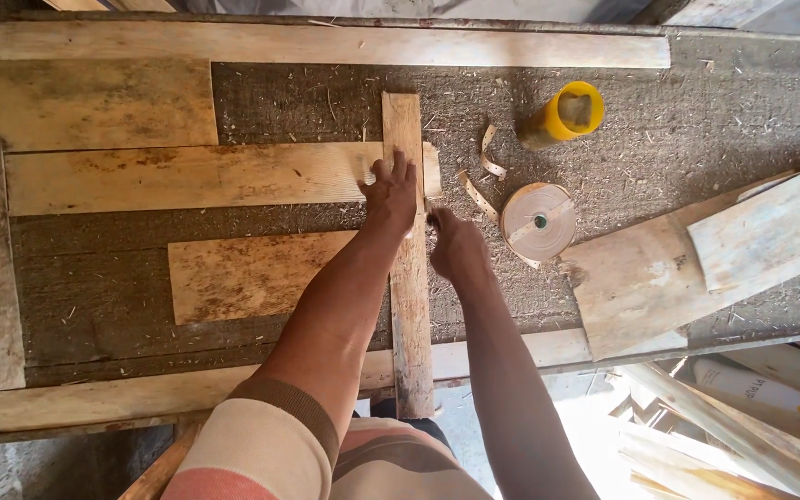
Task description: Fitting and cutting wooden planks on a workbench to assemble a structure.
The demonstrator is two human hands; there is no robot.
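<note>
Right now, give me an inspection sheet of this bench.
Surface: workbench, rough, strewn with sawdust and shavings.
Job's things: narrow wooden strip lies upright across a horizontal plank.
Clutter: tape roll, yellow cylinder, loose tape scraps, board offcuts.
Grips: left hand flat on the strip; right hand at the strip's right edge, grip unclear.
Cables: nothing seen.
Surroundings: stacked timber lower right.
</note>
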